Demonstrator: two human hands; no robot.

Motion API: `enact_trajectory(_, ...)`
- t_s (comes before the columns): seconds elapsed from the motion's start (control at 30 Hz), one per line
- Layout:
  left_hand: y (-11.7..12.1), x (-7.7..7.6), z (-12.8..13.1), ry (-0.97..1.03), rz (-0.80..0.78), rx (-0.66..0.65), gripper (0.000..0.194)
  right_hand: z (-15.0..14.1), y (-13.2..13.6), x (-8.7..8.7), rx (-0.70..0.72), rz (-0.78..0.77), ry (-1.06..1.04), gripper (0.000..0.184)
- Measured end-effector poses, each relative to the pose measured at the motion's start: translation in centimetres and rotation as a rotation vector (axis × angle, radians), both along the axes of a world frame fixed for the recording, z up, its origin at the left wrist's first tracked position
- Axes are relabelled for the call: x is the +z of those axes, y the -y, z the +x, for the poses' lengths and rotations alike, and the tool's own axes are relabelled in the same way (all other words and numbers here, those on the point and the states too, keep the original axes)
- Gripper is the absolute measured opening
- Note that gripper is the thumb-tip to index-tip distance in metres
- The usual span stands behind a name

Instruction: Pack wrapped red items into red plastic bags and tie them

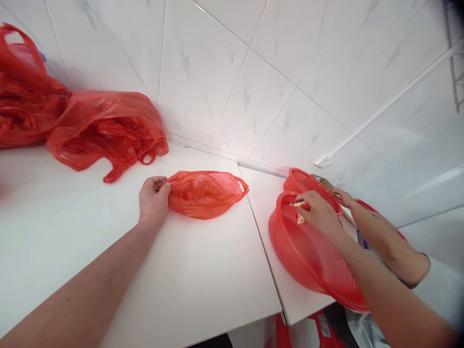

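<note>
My left hand point(154, 195) pinches the left end of an orange-red plastic bag point(205, 193), which lies on the white table with its mouth spread open. At the bag's right end a handle loop shows. My right hand point(319, 215) is over the rim of a large red plastic colander point(295, 249), its fingers closed on some small yellowish-white pieces point(300, 212). Their exact kind is too small to make out. The colander's inside is partly hidden by my right forearm.
Crumpled red plastic bags point(108, 128) lie against the tiled wall at the left. Another red colander point(299, 180) stands behind the large one, with another person's hand point(342, 197) at it. A seam point(264, 251) divides two white tabletops. Below is a red stool point(319, 333).
</note>
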State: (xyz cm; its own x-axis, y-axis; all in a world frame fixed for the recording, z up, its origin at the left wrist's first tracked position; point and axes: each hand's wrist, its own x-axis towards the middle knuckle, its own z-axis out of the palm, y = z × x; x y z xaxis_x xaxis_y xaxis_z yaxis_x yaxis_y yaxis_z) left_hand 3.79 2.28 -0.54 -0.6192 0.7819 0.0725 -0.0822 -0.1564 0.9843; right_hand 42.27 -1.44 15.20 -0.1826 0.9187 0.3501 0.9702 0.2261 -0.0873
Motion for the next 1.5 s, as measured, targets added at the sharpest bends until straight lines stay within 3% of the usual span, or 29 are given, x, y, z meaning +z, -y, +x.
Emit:
enact_trajectory(0.1,-0.1,-0.2,0.0,0.015,0.011,-0.009,0.024,-4.7,-1.3,2.2,0.211,0.137,0.117,0.020)
enact_trajectory(0.17,0.0,-0.1,0.0,0.036,0.016,-0.024,0.023,-8.7,-2.1,2.2,0.343,0.118,0.192,0.023)
enact_trajectory(0.33,0.2,0.1,0.0,0.061,0.017,-0.053,0.021,-17.3,-5.3,-2.0,0.586,-0.036,0.402,0.030)
enact_trajectory(0.47,0.3,0.4,0.1,0.080,0.013,-0.062,0.021,-19.9,-8.0,-4.9,0.630,-0.143,0.426,0.040)
enact_trajectory(0.6,0.2,0.5,0.2,0.095,0.018,-0.063,0.021,-18.8,-7.9,-4.0,0.607,-0.190,0.337,0.056)
enact_trajectory(0.8,0.2,0.6,0.2,0.088,0.012,-0.065,0.022,-12.7,-2.1,-1.1,0.467,-0.137,0.385,0.033)
enact_trajectory(0.9,0.4,0.8,0.2,0.085,0.009,-0.058,0.026,-8.6,1.5,-1.7,0.383,-0.075,0.455,0.033)
enact_trajectory(1.03,0.7,1.0,0.3,0.075,0.007,-0.059,0.034,-3.3,5.1,-3.5,0.318,-0.148,0.552,0.043)
enact_trajectory(1.2,0.9,1.3,0.5,0.046,-0.003,-0.062,0.038,0.9,6.3,-4.9,0.262,-0.180,0.542,0.057)
enact_trajectory(1.33,0.9,1.3,0.5,0.025,-0.013,-0.053,0.040,0.8,5.5,-5.5,0.279,-0.044,0.601,0.049)
enact_trajectory(1.5,0.8,1.1,0.5,0.019,-0.022,-0.058,0.039,-5.1,3.7,-6.8,0.393,-0.109,0.469,0.038)
